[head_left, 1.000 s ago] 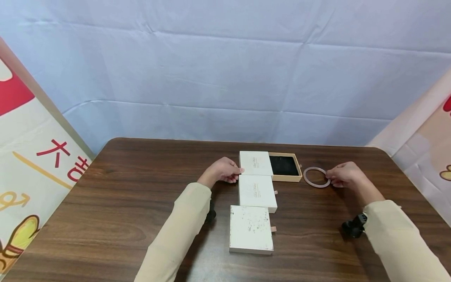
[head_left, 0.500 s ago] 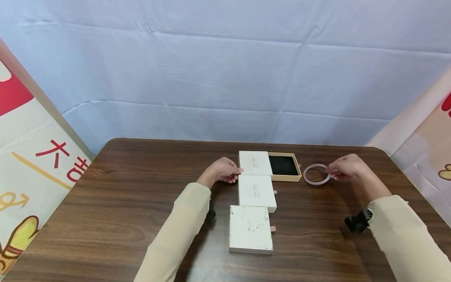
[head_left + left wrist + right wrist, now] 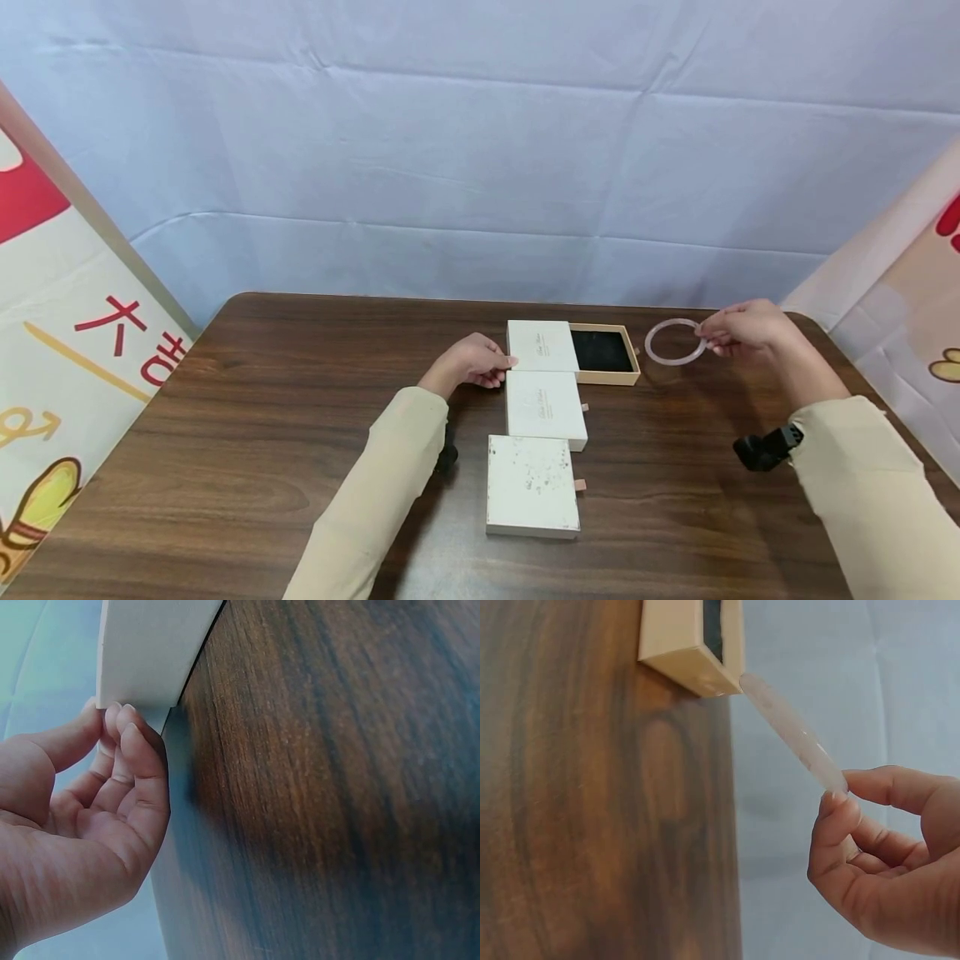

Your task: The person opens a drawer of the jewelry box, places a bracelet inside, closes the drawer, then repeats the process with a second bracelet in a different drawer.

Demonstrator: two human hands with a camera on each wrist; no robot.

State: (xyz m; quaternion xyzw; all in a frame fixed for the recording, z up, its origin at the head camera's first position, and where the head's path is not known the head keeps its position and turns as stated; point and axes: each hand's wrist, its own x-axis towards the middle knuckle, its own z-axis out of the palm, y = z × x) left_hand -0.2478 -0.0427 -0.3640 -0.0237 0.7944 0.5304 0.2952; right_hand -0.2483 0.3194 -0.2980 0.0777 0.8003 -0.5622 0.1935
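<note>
In the head view my right hand (image 3: pixel 742 327) pinches a pale translucent bangle (image 3: pixel 675 362) by its right side, between thumb and fingertips. The right wrist view shows the bangle (image 3: pixel 791 729) edge-on, slanting up from the fingertips and overlapping the tray's corner. My left hand (image 3: pixel 480 362) holds the left edge of the farthest white drawer box (image 3: pixel 538 343), near its front corner. In the left wrist view its thumb and curled fingertips meet at the box's end (image 3: pixel 139 686). From the box's right side sticks out a tan drawer tray (image 3: pixel 611 377) with a black lining.
In front of that box, nearly in line, stand a second white box (image 3: pixel 545 404) and a speckled white box (image 3: pixel 531 483), each with a small pink pull tab on the right. All are on a brown wooden table (image 3: pixel 247 450). A pale cloth (image 3: pixel 420 167) hangs behind it.
My right hand has risen with the bangle, lifting it up from beside the tray and a little to the back. The left hand and the boxes stay put.
</note>
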